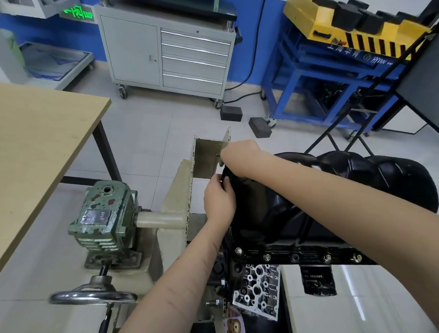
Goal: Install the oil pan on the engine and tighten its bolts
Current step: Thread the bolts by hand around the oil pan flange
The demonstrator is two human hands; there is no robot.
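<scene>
Oil pan (274, 214), black and glossy, seated upside-up on the engine (256, 286) held in the stand, flange down along the block. Along the near flange a row of bolts (267, 256), heads showing, one hole (295, 257) between them apparently still without a bolt. Probably stamped metal: stiff, moderately heavy, awkward rather than fragile, smooth and likely slick with oil on the sloped walls. Best held by the flange edge or the end corners, not the sloping faces; flange and seal easily nicked if dragged sideways.

Left hand (218, 199) at the pan's left end, fingers curled over its edge, gripping it. Right hand (239, 152) just above, reaching across to the far left corner, fingers curled downward on the rim or on something small there; hidden behind the knuckles, so cannot tell which. Both apparently nudging the pan into line or starting a bolt.

Beside the engine, the beige stand bracket (209, 155), a green gearbox (103, 211) with its handwheel (93, 295), and a wooden table (33, 138) to the left.
</scene>
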